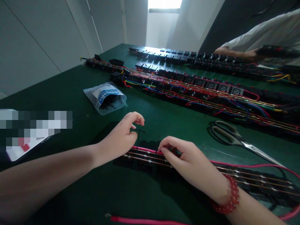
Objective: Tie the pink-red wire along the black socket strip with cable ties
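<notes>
Loose black cable ties (139,139) stand up around a red wire (147,150) that runs along a black socket strip (146,164) with copper-coloured rods. My left hand (127,132) is above the strip's left part, its fingers curled and a cable tie's end between them; the exact grip is partly hidden. To its right, my right hand (180,153), wearing a red bead bracelet (234,195), pinches the red wire beside another upright tie. Its fingertips touch the wire, which continues rightward beyond the hand.
An open plastic bag (105,97) of black cable ties lies behind my left hand. Scissors (243,142) rest at the right. Wired socket strips (187,84) span the green table (77,187). Another red wire (140,221) lies in front. A co-worker's arm (246,54) is at back right.
</notes>
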The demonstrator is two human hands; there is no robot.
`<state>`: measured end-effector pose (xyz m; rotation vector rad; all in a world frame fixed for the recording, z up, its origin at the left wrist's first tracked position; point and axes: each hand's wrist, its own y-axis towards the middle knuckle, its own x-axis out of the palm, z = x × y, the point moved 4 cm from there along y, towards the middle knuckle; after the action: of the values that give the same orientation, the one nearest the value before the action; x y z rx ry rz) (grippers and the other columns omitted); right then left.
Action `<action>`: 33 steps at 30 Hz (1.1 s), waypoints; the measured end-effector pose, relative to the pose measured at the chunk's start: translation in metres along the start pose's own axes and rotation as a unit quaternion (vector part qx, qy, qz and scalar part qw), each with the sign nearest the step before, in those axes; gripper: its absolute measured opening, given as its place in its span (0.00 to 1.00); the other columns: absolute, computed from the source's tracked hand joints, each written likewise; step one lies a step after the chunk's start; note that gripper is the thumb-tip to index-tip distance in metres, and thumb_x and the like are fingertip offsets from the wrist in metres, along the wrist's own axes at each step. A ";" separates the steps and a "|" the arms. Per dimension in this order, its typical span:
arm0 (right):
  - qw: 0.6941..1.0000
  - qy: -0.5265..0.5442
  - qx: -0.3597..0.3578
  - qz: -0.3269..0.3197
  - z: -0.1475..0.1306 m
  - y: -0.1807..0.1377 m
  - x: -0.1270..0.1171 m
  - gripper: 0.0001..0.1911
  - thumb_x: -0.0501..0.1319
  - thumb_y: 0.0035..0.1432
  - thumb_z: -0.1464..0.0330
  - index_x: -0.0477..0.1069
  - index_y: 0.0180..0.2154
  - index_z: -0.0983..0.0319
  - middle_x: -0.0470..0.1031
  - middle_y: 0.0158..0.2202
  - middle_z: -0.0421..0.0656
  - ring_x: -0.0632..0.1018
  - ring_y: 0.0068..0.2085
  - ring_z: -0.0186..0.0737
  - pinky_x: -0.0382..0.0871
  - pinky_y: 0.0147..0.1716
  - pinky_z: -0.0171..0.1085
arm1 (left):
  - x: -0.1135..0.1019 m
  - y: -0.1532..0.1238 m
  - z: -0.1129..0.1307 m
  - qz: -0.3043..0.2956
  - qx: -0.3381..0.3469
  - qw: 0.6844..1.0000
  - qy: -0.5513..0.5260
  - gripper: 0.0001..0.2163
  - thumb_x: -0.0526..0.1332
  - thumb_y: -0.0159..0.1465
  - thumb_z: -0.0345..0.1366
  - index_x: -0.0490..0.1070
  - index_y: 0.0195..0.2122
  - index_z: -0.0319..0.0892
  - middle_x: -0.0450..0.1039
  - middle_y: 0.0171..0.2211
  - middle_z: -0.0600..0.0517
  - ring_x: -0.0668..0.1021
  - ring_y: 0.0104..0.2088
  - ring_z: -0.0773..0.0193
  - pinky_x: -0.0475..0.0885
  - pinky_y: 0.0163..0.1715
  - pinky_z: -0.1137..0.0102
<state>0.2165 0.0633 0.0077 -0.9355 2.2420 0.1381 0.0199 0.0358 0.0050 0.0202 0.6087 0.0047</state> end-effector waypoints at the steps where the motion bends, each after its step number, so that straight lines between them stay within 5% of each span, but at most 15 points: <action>1: 1.000 -0.001 -0.002 0.000 0.000 0.000 0.000 0.08 0.56 0.63 0.69 0.73 0.34 0.59 0.77 0.31 0.38 0.75 0.31 0.35 0.67 0.30 0.34 | 0.000 0.001 0.000 -0.016 -0.008 0.999 0.030 0.15 0.52 0.60 0.25 0.67 0.44 0.49 0.69 0.50 0.54 0.72 0.52 0.61 0.69 0.53 0.61; 7: 1.000 -0.007 -0.002 0.000 0.000 0.001 -0.001 0.08 0.56 0.62 0.70 0.73 0.34 0.59 0.76 0.31 0.38 0.75 0.31 0.35 0.66 0.30 0.34 | 0.000 0.014 -0.007 -0.078 -0.035 0.984 0.154 0.09 0.58 0.64 0.35 0.73 0.44 0.50 0.74 0.47 0.55 0.76 0.47 0.60 0.73 0.48 0.62; 12: 1.000 -0.007 0.000 0.001 0.000 0.001 -0.001 0.08 0.56 0.62 0.70 0.73 0.34 0.59 0.77 0.31 0.38 0.75 0.31 0.35 0.67 0.30 0.35 | 0.006 0.015 -0.013 -0.096 -0.031 0.980 0.172 0.11 0.57 0.64 0.35 0.74 0.45 0.52 0.76 0.47 0.55 0.74 0.52 0.57 0.70 0.54 0.57; 33: 1.000 -0.015 -0.007 0.000 -0.005 0.000 -0.002 0.08 0.56 0.62 0.70 0.74 0.33 0.59 0.77 0.30 0.39 0.75 0.30 0.35 0.66 0.27 0.34 | 0.007 0.018 -0.013 -0.147 -0.040 0.973 0.172 0.12 0.59 0.59 0.33 0.78 0.41 0.50 0.77 0.40 0.53 0.77 0.41 0.58 0.74 0.40 0.64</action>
<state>0.2142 0.0629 0.0125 -0.9359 2.2167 0.1677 0.0184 0.0539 -0.0097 -0.1528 0.9528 -0.2599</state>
